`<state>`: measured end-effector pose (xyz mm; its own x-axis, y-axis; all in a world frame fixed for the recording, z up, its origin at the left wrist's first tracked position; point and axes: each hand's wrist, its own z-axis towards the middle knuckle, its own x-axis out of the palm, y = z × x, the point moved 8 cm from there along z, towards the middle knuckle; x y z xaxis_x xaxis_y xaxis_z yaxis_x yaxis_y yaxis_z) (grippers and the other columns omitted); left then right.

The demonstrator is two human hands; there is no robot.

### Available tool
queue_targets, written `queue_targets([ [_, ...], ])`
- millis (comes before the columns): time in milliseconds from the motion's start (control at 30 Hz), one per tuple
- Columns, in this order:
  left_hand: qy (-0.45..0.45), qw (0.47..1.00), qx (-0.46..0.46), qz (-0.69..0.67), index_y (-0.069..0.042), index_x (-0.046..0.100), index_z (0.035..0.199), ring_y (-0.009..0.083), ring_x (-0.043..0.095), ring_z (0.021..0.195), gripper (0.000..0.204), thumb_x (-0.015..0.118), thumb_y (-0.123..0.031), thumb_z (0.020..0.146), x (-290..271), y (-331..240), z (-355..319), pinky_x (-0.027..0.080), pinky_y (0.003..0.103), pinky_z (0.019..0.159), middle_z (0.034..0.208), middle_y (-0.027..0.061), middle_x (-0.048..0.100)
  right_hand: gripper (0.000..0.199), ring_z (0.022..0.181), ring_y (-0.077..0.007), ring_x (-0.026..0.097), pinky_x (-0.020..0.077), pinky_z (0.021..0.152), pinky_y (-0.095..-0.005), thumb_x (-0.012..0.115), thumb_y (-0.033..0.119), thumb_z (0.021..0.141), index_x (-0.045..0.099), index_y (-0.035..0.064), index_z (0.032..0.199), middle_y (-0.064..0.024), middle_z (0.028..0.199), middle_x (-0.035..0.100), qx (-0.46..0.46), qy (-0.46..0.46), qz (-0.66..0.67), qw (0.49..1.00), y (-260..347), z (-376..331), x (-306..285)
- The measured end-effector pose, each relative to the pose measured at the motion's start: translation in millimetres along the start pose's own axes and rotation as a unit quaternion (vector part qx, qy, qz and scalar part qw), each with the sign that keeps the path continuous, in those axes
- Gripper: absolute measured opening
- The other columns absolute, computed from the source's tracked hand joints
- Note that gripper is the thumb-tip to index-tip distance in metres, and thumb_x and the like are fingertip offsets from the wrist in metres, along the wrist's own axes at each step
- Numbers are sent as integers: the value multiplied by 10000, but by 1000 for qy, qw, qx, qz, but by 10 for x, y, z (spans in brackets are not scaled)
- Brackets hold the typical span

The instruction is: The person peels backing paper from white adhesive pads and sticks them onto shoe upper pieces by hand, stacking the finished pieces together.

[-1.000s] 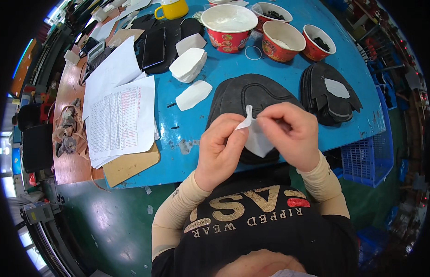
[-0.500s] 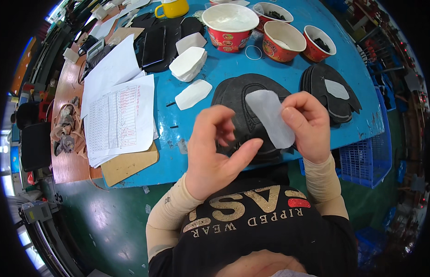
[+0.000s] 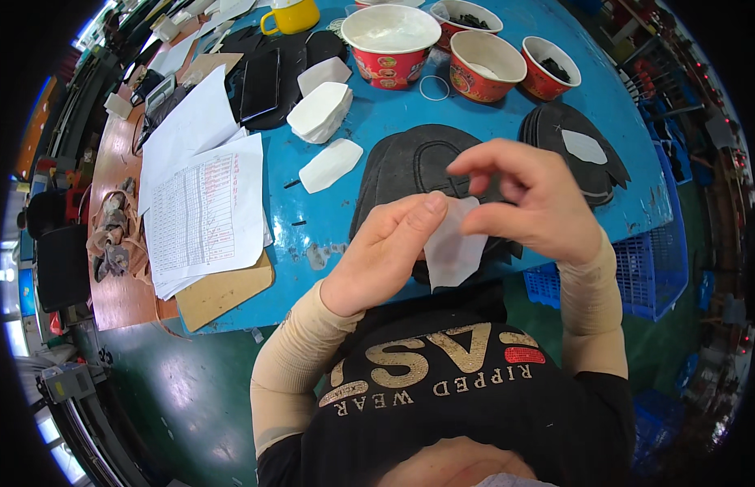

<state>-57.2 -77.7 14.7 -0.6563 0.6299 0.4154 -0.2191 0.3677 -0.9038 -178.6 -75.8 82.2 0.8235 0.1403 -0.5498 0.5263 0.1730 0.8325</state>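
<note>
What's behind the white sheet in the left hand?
Behind the white sheet lies a stack of dark pieces, showing beyond it. The part covered by the sheet, left hand and right hand cannot be seen.

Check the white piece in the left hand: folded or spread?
Spread: the white piece extends broadly from the left hand, with no fold visible in its uncovered part.

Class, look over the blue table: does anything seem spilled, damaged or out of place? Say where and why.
Two thin black slivers lie loose near the flat white piece, looking like stray scraps. Left of the left hand, a pale blotch stands out against the blue tabletop; wear or residue, I cannot tell.
</note>
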Motion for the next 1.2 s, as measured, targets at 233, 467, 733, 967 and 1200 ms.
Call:
queue_targets([
  [233,24,988,-153,-17,18,563,1044,94,620,773,261,543,-223,945,213,231,-253,507,241,667,860,62,655,89,627,-26,518,400,520,-211,666,61,819,596,15,848,7,688,576,-26,-94,100,990,-216,-266,-48],
  [467,-51,922,57,380,8,544,980,272,608,547,171,611,-31,828,66,-70,-327,467,319,509,642,139,583,106,589,-23,502,406,510,-188,656,54,841,559,13,851,3,676,567,15,-289,44,956,-443,-855,85],
  [733,-107,811,143,558,-16,501,1051,227,591,544,234,604,-71,847,-2,-208,197,456,310,515,638,97,575,111,534,-184,585,440,492,-280,661,119,827,570,56,832,-70,658,593,7,-283,-162,945,-576,-324,-138],
  [967,-126,723,155,661,-24,497,1048,269,603,569,260,606,-100,824,29,-93,181,458,352,492,639,102,593,130,590,-226,609,465,518,-308,682,147,801,583,72,841,-61,703,609,-3,-257,-251,933,-659,-301,33],
  [1200,9,629,264,731,-6,419,1324,330,403,1254,761,710,-359,716,457,-281,19,308,475,1005,1357,169,424,374,649,-188,617,499,561,-292,631,40,678,654,109,1044,-33,1008,649,-223,-234,-334,885,-219,-382,-4],
])
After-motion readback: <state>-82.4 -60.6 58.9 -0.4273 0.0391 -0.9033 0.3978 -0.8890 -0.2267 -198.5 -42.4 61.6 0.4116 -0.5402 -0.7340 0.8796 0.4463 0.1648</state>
